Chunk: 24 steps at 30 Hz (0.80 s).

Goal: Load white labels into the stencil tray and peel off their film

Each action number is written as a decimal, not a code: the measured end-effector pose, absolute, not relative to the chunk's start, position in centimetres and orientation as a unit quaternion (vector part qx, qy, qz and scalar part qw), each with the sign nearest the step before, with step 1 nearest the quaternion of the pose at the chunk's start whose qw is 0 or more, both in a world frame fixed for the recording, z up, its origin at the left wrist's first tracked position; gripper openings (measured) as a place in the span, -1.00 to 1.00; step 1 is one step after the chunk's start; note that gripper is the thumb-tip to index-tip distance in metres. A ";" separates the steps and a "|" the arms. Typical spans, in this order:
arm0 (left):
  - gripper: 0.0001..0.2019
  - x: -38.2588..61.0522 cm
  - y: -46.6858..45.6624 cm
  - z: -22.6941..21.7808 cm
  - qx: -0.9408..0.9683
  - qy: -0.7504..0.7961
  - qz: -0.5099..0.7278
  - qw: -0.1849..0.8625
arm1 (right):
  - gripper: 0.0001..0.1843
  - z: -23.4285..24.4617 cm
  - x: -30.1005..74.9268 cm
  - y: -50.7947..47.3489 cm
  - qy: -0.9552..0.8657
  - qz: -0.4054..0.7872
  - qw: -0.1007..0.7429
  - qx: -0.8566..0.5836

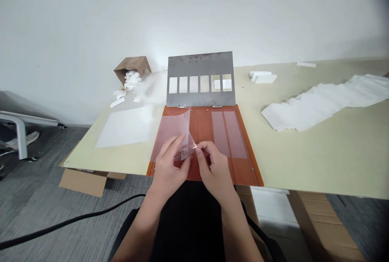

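Note:
An orange-brown jig board (205, 126) lies before me, with a grey hinged plate (199, 65) standing up at its far edge. On its left half is a clear plastic film (174, 126), its right edge lifted and curled. My right hand (214, 165) pinches the film's near corner between thumb and index finger, where a small white bit shows. My left hand (170, 165) touches the film, thumb and fingers apart around the curled part. Clear strips (229, 134) lie flat on the board's right half.
A pale sheet (127, 126) lies left of the board. Behind it, a cardboard box (133, 65) on its side spills white scraps. At right are a small white stack (263, 77) and a long fanned row of white sheets (322, 102). A black cable (73, 219) crosses the floor side.

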<state>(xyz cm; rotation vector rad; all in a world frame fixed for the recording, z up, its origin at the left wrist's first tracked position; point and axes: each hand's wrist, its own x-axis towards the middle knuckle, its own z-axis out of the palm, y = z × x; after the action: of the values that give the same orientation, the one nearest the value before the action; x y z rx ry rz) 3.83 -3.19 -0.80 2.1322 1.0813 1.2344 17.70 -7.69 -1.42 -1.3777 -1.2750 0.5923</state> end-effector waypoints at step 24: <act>-0.39 4.6 -2.9 -1.2 0.606 0.498 0.476 0.398 | -0.89 -2.0 16.8 -8.3 -0.480 -0.066 0.367 -0.794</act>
<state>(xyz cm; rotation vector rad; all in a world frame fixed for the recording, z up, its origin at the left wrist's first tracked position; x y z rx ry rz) 4.64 -2.88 -1.22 1.5354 1.2608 1.2046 16.77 -8.31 -2.02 -2.0398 -1.2334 -0.1696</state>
